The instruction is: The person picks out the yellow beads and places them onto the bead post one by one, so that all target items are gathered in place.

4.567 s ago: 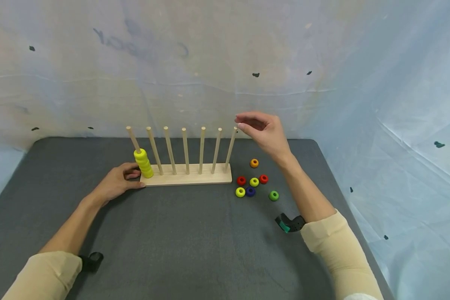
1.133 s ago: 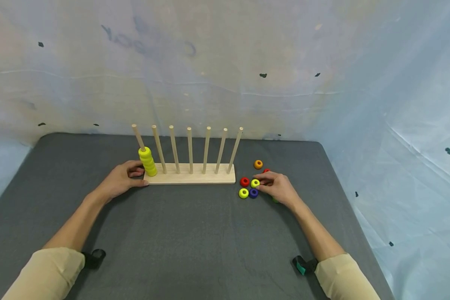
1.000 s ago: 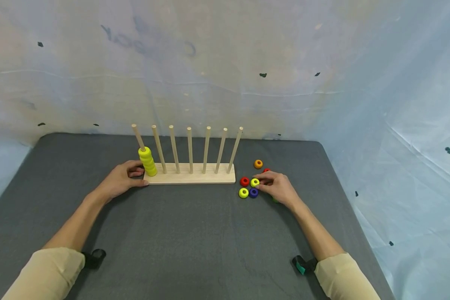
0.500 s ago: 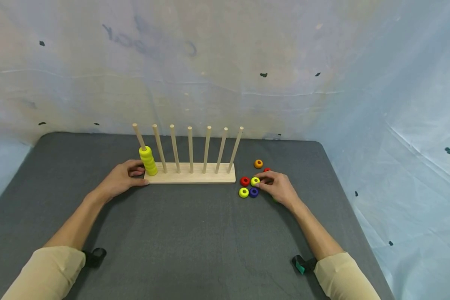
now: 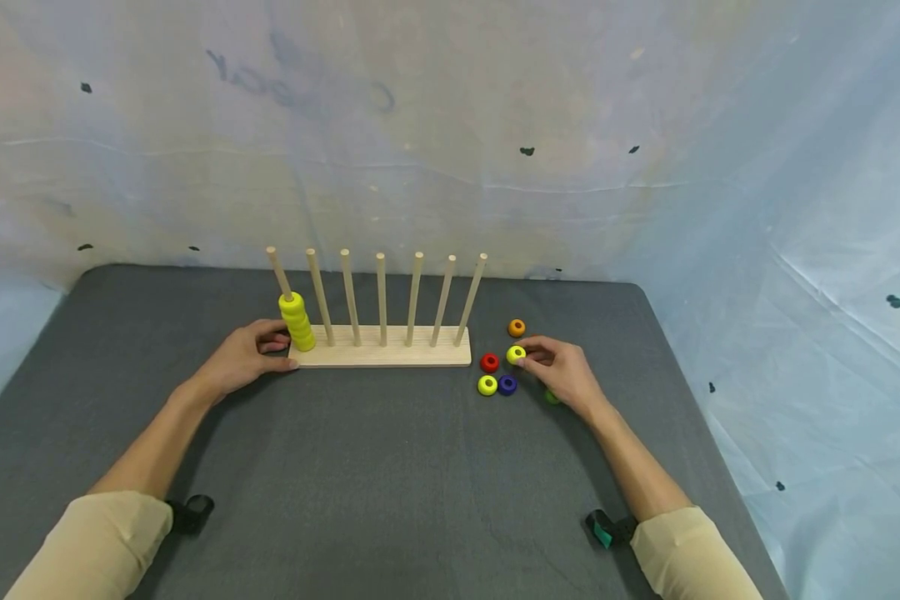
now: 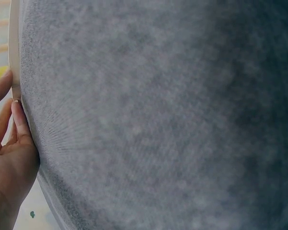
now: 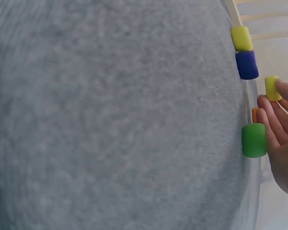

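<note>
A wooden peg board [image 5: 382,357] with several upright pegs stands near the back of the table. Yellow beads [image 5: 297,322] are stacked on its leftmost peg; the other pegs are bare. My left hand [image 5: 236,358] grips the board's left end, thumb at the front edge. Between thumb and fingertips, my right hand [image 5: 566,375] pinches a yellow bead [image 5: 516,355], which the right wrist view shows raised off the table. Just left of that hand lie a red bead [image 5: 489,362], another yellow bead [image 5: 487,385] and a dark blue bead [image 5: 507,384].
An orange bead [image 5: 517,327] lies behind the right hand. Partly covered by that hand is a green bead [image 5: 552,397]. The dark grey table [image 5: 360,483] meets a pale hanging sheet [image 5: 435,150] at its back and right.
My right hand has come down from the rightmost peg's top to the loose beads, pinched a yellow one and lifted it slightly. A second red bead is now hidden. The left hand stays put.
</note>
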Demonstrator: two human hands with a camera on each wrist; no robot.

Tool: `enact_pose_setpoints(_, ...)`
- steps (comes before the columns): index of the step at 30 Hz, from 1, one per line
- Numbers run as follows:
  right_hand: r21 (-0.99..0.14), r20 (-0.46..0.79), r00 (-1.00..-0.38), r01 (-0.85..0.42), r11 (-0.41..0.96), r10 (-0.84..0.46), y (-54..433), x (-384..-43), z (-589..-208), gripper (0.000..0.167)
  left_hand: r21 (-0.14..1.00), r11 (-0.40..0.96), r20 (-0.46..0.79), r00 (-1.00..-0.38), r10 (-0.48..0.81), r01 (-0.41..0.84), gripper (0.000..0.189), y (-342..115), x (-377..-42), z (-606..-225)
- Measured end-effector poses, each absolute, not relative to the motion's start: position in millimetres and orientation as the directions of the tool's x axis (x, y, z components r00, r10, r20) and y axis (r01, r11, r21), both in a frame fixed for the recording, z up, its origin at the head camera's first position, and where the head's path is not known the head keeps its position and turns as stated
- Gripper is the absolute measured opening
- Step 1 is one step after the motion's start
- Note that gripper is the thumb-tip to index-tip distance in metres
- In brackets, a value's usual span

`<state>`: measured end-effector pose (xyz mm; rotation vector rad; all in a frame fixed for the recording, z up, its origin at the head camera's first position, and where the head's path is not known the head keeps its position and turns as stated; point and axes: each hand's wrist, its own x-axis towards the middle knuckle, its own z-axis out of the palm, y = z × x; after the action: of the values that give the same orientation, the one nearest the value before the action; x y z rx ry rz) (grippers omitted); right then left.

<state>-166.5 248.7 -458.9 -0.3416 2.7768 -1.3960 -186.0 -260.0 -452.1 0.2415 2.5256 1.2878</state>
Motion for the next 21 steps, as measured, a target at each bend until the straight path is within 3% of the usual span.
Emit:
enact_pose_setpoints(6,-0.849,0.07,-0.982,-0.152,0.507,-0.176,250,-166,-451,0.031,0.814,0.581,-0.179,-0.942,0.284,0.021,0.078,-260,-186,-451)
enact_pose_setpoints(21,-0.877,0.132,-0.97,-0.21,0.431,-0.203,243,-169,-421,0.034,0.812,0.583,-0.179,-0.946,0.272,0.014,0.08,-259,-185,-452)
